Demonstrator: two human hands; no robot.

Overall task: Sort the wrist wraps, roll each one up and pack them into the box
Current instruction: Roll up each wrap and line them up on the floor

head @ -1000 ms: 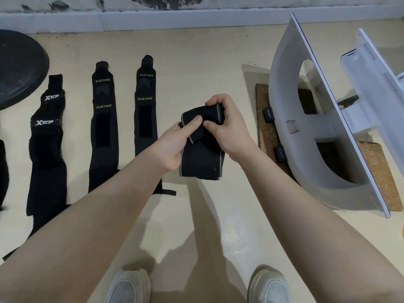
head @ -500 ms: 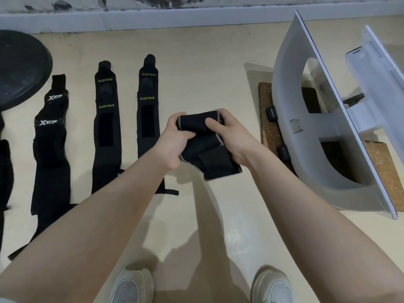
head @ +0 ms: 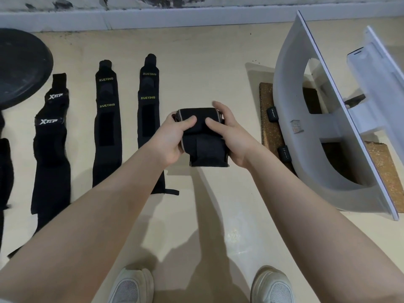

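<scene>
While both thumbs pinned the roll's top, the left hand (head: 169, 137) and right hand (head: 232, 136) clenched the half-rolled wrist wrap (head: 202, 136) from either side, above the floor (head: 196, 68). Its loose tail hung below the grip, so slackened thumbs could let the coil spring open. Flat wraps (head: 107, 132) lay left of the grip and the box (head: 288, 106) right, and a hasty swing might snag its rim.

A round black rubber-looking disc (head: 20, 66) lies on the pale beige floor (head: 196, 62) at the far left, cut by the frame edge. A white baseboard (head: 153, 18) runs along the top, below a wall with flaking dark patches. At the bottom, two light grey mesh-topped shoes (head: 131, 285) stand on the floor, side by side and apart, toes pointing forward.
</scene>
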